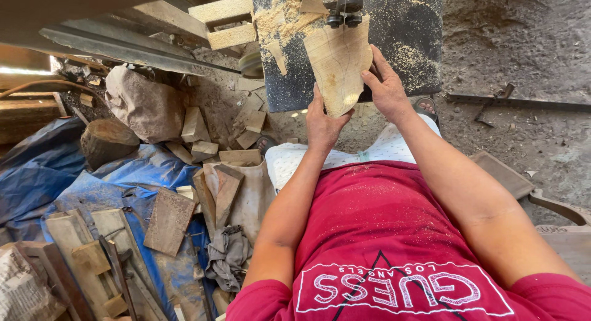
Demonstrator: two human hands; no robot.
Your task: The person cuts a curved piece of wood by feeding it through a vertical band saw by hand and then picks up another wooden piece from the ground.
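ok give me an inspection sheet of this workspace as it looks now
surface: dark saw table, strewn with sawdust
job's things: pale wood piece lying on the table, its far end at the black blade guide
clutter: wood offcuts, boards, grey rag, log, blue tarp to the person's left
hands: left hand at the piece's near tip; right hand on its right edge, fingers spread on top
cables: nothing seen
surroundings: dirt floor, a sandalled foot under the table
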